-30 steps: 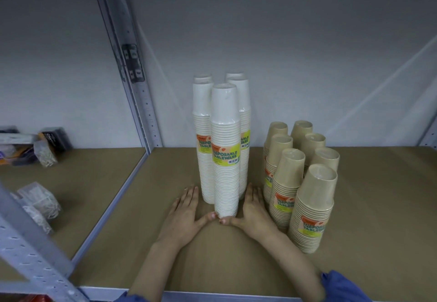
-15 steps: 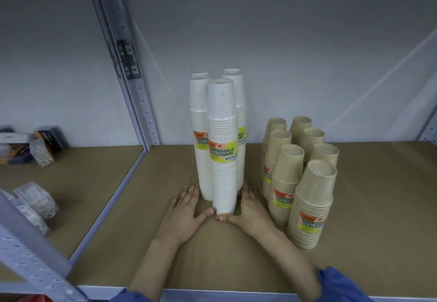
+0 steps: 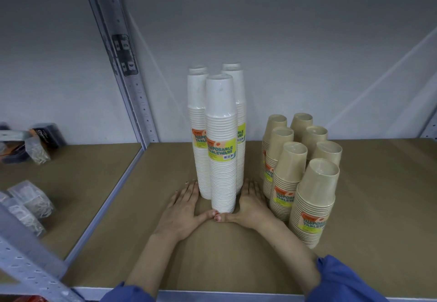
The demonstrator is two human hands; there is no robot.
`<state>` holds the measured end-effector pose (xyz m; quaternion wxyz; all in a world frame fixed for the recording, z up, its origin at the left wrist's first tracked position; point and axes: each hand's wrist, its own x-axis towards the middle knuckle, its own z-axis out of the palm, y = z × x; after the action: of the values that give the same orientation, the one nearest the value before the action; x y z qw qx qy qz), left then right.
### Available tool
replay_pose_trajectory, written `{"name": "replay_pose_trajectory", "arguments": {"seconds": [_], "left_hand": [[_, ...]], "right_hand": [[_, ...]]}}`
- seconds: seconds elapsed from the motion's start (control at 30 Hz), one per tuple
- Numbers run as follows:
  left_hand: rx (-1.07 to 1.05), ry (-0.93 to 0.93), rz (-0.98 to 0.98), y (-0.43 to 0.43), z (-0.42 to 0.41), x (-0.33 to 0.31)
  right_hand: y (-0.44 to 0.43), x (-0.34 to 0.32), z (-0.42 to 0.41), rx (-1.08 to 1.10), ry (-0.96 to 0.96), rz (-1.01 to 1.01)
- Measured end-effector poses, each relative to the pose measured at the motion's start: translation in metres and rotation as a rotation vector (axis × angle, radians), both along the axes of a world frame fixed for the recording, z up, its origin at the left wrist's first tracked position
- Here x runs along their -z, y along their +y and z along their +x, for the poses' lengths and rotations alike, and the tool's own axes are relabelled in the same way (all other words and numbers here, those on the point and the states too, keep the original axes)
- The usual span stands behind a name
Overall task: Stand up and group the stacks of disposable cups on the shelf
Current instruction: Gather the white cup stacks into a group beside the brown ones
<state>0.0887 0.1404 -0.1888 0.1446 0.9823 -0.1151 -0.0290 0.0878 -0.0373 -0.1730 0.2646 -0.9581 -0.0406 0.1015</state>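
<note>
"DISPOSABLE TABLEWARE" is read on the labels; three white cup stacks (image 3: 221, 150) are stood upright on the shelf (image 3: 165, 171); their base is flanked by the left hand (image 3: 182, 212) and right hand (image 3: 251, 207), laid flat, fingers straight, thumbs meeting; tan cup stacks (image 3: 305, 176) are grouped just right.

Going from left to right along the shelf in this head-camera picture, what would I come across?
Clear packets → grey metal upright → left hand → white cup stacks → right hand → tan cup stacks.
</note>
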Motion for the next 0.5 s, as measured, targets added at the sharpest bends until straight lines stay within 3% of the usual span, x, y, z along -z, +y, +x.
{"name": "replay_pose_trajectory", "arguments": {"seconds": [0.5], "left_hand": [[-0.009, 0.0, -0.012, 0.0001, -0.0001, 0.0017]], "right_hand": [[0.0007, -0.0019, -0.0015, -0.009, -0.01, 0.005]]}}
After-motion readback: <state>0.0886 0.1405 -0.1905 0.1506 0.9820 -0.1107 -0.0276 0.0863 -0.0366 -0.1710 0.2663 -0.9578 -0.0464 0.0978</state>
